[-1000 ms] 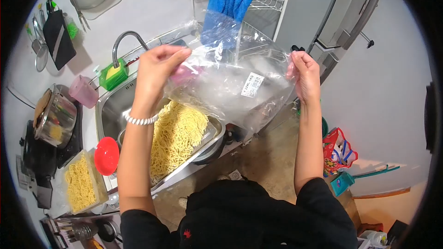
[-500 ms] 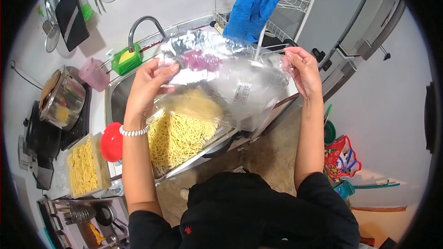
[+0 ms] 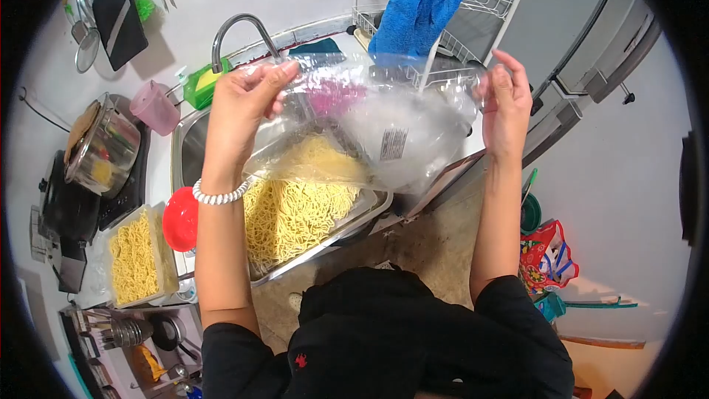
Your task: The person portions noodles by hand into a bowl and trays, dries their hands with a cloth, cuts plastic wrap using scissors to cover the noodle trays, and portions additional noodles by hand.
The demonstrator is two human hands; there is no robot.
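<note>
A clear plastic bag (image 3: 413, 122) with a printed label is stretched between my two hands. My left hand (image 3: 255, 96) pinches its left end, and my right hand (image 3: 507, 100) grips the right end. The bag looks to have nothing inside; things behind it show through. Below it, yellow noodles (image 3: 299, 210) lie spread in a heap over the sink area, partly covered from view by the bag. Left of my left forearm sits a red bowl (image 3: 181, 219).
A plastic container of noodles (image 3: 136, 258) stands at the left, near a steel pot (image 3: 103, 148). The faucet (image 3: 240, 22), a pink cup (image 3: 155, 107) and a green soap holder (image 3: 199, 86) are behind the sink. A blue towel (image 3: 421, 11) hangs from a white wire rack (image 3: 480, 0).
Both hands have risen slightly and moved to the right in view, keeping hold of the bag. The bag is pulled flatter along its top edge. The camera view has shifted a little.
</note>
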